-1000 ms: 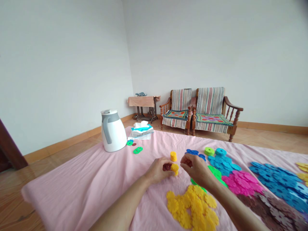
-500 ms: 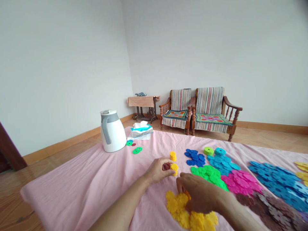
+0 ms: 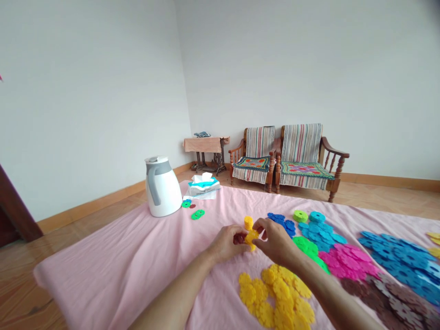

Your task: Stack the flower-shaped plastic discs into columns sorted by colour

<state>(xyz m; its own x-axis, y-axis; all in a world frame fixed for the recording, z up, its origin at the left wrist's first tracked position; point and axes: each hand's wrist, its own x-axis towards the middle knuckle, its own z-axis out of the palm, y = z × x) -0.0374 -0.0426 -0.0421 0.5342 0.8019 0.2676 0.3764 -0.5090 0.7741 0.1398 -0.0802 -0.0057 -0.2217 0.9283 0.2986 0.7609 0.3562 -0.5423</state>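
My left hand (image 3: pixel 227 243) is curled round the side of a short stack of yellow snowflake discs (image 3: pixel 253 248) on the cloth. Held over that stack by my right hand (image 3: pixel 275 239), between thumb and fingers, is a yellow snowflake disc (image 3: pixel 251 236), tilted with its flat face toward me. Just behind stands another small yellow stack (image 3: pixel 248 222), upright. Nearer to me, a loose pile of yellow discs (image 3: pixel 285 295) lies flat, below my right wrist. My fingers partly cover the stack in my left hand.
On the pink cloth (image 3: pixel 165 256) stand a white jug (image 3: pixel 164 190) and a tissue box (image 3: pixel 203 185); green discs (image 3: pixel 198 214) lie nearby. To the right are dark blue (image 3: pixel 283 222), bright green (image 3: pixel 307 250), pink (image 3: pixel 349 261), teal (image 3: pixel 395 254) and brown (image 3: pixel 395 298) piles.
My right hand has risen from the yellow pile to the stack at my left hand, bringing a yellow snowflake disc. My left hand stays at the stack.
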